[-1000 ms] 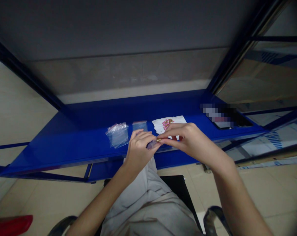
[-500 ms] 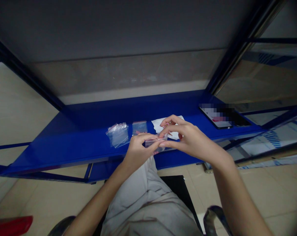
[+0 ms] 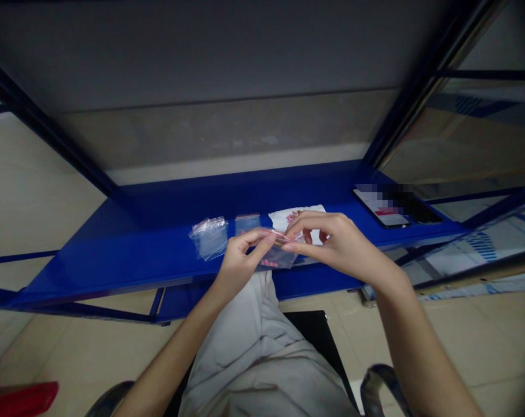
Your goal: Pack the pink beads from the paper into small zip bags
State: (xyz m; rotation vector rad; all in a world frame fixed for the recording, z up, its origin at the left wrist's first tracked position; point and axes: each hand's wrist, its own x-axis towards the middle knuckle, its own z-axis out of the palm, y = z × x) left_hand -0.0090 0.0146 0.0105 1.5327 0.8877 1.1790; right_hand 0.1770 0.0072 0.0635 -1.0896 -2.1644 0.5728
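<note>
Above blue shelf, left hand, right hand pinching clear zip bag, forearms angled inward.

dim, flat indoor light, no clear source; soft sheen along blue steel shelf, faint glare on zip bag, dark vignette in corners, wide-lens bending toward left and right edges, far right upright slightly blurred, phone pixelated.

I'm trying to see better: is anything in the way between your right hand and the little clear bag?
Nothing stands in the way. The right hand already pinches the top edge of the bag, and the left hand holds its other side.
</note>
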